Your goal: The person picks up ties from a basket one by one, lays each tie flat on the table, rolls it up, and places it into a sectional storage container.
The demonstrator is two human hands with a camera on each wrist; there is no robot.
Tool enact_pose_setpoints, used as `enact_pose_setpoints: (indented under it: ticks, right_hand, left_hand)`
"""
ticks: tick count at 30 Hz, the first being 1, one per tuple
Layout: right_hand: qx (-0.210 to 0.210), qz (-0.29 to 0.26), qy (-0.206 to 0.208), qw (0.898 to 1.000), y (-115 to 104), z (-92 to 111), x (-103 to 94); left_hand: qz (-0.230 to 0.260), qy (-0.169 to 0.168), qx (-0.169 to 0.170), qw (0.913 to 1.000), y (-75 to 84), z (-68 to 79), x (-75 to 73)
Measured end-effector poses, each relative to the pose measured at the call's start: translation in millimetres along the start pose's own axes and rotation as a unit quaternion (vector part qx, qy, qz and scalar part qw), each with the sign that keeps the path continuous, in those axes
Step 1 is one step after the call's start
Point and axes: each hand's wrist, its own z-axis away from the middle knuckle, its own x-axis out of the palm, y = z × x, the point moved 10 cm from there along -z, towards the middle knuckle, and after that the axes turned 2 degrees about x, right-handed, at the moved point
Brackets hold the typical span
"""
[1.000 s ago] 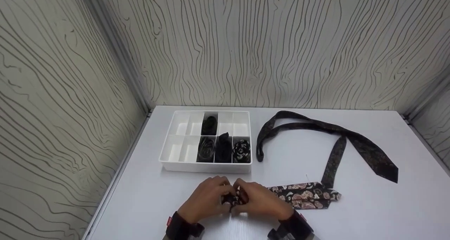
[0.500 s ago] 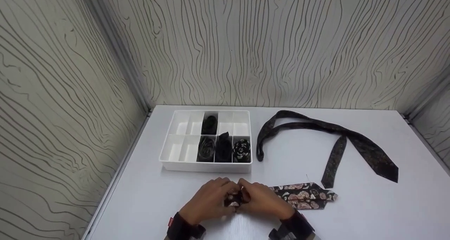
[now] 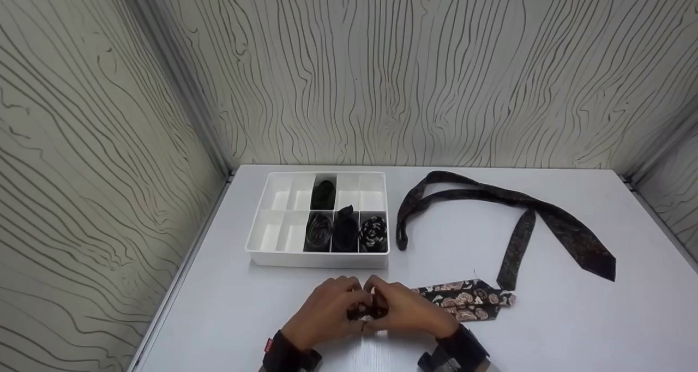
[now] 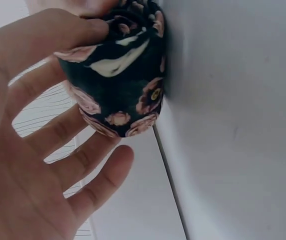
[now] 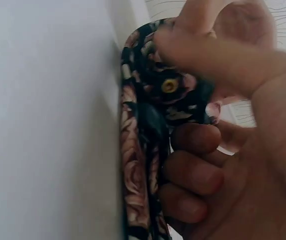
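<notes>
While coiled at one end, trails flat at the other: black fabric necktie printed with pink roses (image 3: 471, 301), low in the head view. Reaches slightly less far right than half a second ago, with the pointed tip drawn a little toward the hands; held in nearly the same spot as then. Lies, in the coiled part, between left hand (image 3: 327, 312) and right hand (image 3: 411, 309), against the smooth white surface (image 3: 545, 339); extends, in the flat part, out behind the right hand to the right. Grasped by the left hand with thumb at the rim of the spiral and fingers spread behind; grasped by the right with thumb over the spiral and fingers curled against the fabric. Near the pointed tip, the narrow end of a loose, dark patterned fabric necktie (image 3: 577, 241). Beyond the hands, a white rectangular divided tray (image 3: 319, 259), with dark rolled neckties (image 3: 318, 233) in four compartments.
</notes>
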Motion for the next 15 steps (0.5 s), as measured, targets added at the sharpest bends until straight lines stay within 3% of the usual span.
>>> enact_pose_setpoints:
  ticks: [6,10,15]
  right_hand:
    - [0.006,0.080,0.019,0.997,-1.2,3.7,-6.7]
    - [0.008,0.085,0.015,0.996,0.0,6.2,-6.8]
    - [0.006,0.114,0.026,0.993,-1.5,8.4,-8.2]
  left_hand:
    - [-0.004,-0.006,-0.003,1.0000,0.8,-0.2,1.5]
    - [-0.013,0.001,0.004,0.9999,2.6,-0.2,0.6]
    - [0.012,-0.005,-0.004,0.9999,2.9,-0.4,1.7]
